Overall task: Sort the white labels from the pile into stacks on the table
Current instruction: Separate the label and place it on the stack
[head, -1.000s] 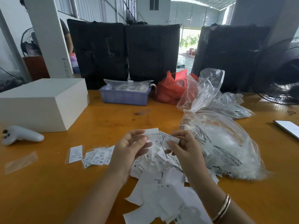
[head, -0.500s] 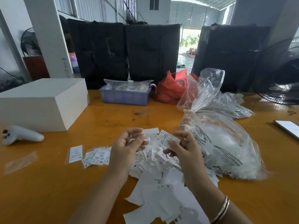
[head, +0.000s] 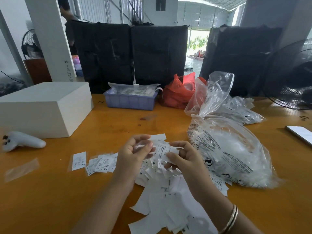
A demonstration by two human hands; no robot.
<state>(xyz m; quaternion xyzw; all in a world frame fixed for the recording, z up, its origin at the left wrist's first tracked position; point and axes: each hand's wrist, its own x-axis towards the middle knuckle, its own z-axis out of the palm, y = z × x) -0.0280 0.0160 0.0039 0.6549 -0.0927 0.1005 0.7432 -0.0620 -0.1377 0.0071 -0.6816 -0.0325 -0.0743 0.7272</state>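
Note:
A loose pile of white labels [head: 162, 200] spreads over the orange table [head: 50, 200] in front of me. My right hand [head: 184, 159] pinches one printed white label [head: 166, 152] above the pile. My left hand [head: 133, 154] is curled beside it, its fingers on a thin clear sleeve or label; the grip is partly hidden. To the left lie a small spread of sorted labels [head: 103, 163] marked XS and S, and a single label [head: 78, 160] apart from them.
A large clear plastic bag [head: 236, 149] sits right of the pile, more bags behind it. A white box [head: 45, 107] and a white controller [head: 22, 142] stand at left. A blue basket [head: 130, 100], a red bag [head: 179, 93], a phone [head: 300, 134] and a fan [head: 295, 78] are farther off.
Both hands have stayed above the pile. The label in my right hand has tilted and come closer to my left hand, whose fingers have curled further.

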